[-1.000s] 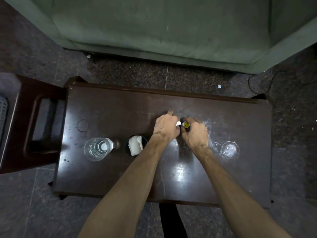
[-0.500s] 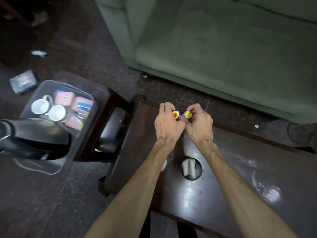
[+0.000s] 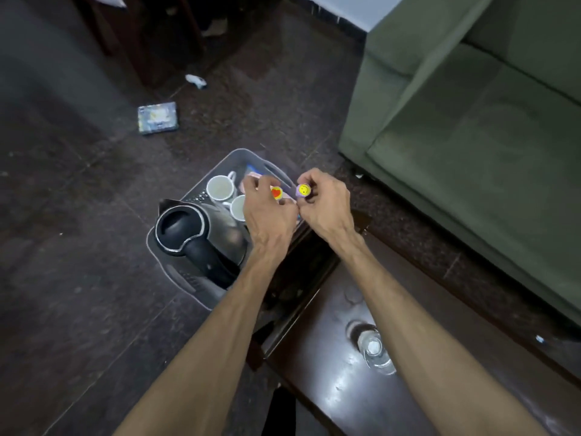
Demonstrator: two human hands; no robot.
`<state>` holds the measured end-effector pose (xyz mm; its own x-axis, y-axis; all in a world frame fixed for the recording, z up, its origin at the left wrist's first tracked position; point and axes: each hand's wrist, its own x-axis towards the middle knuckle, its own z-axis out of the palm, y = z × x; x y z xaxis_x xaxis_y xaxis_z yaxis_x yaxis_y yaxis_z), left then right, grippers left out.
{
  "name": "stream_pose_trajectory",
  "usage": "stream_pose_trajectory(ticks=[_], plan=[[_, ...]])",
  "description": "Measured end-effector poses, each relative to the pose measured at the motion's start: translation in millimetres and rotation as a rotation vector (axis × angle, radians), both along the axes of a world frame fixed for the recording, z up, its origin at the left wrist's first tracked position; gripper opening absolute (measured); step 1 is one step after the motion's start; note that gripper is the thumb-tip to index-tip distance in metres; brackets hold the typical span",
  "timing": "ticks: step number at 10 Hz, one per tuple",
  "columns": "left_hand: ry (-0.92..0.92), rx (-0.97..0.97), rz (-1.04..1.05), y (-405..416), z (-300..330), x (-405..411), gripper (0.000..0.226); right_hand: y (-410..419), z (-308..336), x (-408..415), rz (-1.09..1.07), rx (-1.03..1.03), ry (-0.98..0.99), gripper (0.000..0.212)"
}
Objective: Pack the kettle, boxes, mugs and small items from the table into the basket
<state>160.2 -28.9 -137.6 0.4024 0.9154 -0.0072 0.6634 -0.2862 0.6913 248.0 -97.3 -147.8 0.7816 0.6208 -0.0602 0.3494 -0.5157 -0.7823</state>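
Observation:
A grey plastic basket [image 3: 242, 155] stands left of the dark table [image 3: 333, 376]. Inside it are a black and silver kettle [image 3: 201, 237], two white mugs [image 3: 220, 187] and pink boxes, mostly hidden behind my hands. My left hand [image 3: 267, 209] is over the basket, shut on a small item with a red heart top [image 3: 276, 193]. My right hand [image 3: 323, 202] is beside it over the basket's right rim, shut on a small purple item with a yellow smiley top [image 3: 303, 190].
A clear glass [image 3: 375, 350] stands on the table near its left end. A green sofa [image 3: 471, 136] fills the right. A dark wooden stool [image 3: 314, 262] sits between basket and table. A blue packet [image 3: 158, 118] and white scrap [image 3: 195, 80] lie on the floor.
Both hands lifted the two small items off the table and carried them left, over the basket. My view swung left with them, bringing the basket to the middle.

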Motion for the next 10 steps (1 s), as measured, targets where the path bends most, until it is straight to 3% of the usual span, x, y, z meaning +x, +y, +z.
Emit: stream_pose_trajectory(ticks=[2, 5, 7, 10], plan=[[0.204, -0.081, -0.019, 64, -28, -19, 0.037, 61, -10, -13, 0.194, -0.232, -0.06, 0.032], [0.358, -0.134, -0.163, 78, -65, -3, 0.034, 75, -41, -1, 0.252, -0.438, -0.151, 0.031], [0.35, -0.12, -0.223, 72, -72, -8, 0.026, 68, -45, 0, 0.251, -0.423, -0.142, 0.033], [0.274, -0.064, -0.224, 57, -65, -13, 0.044, 54, -41, 3, 0.228, -0.351, -0.098, 0.047]])
